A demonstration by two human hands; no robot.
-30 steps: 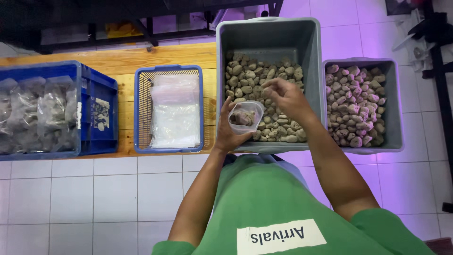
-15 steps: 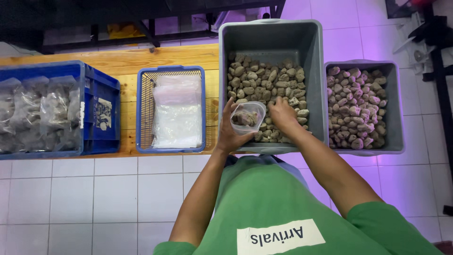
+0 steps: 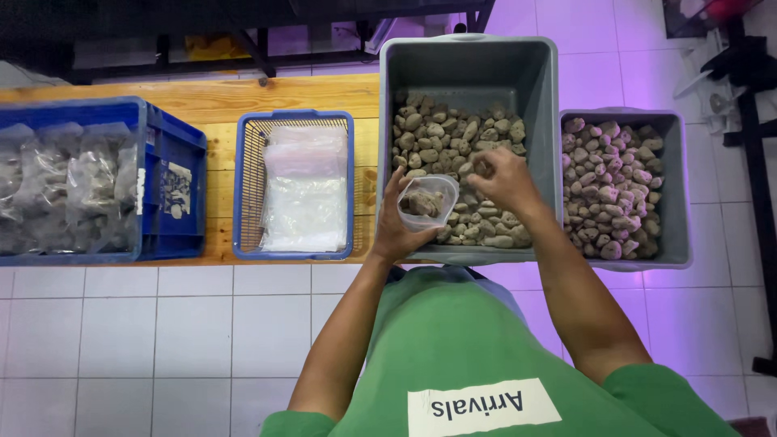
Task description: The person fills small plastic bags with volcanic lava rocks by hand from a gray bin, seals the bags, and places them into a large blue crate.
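White-tiled floor, wooden tabletop [image 3: 218, 93] behind. Clear bag [image 3: 427, 201] gripped open-mouthed in left hand [image 3: 402, 231], over grey bin [image 3: 469, 73] front. Right hand [image 3: 503, 178] pinching stones [image 3: 437, 133] just beside. Likely best: keep bag mouth wide, low. Basket of bags [image 3: 303, 190] left.

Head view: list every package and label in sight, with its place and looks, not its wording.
Filled bags: in the blue crate at far left, clear plastic with grey lumps inside.
Empty bags: stacked flat in the blue wire basket, clear and whitish.
Crate label: on the blue crate's right wall, small pale rectangle.
Shirt label: on the green shirt, white rectangle with dark print.
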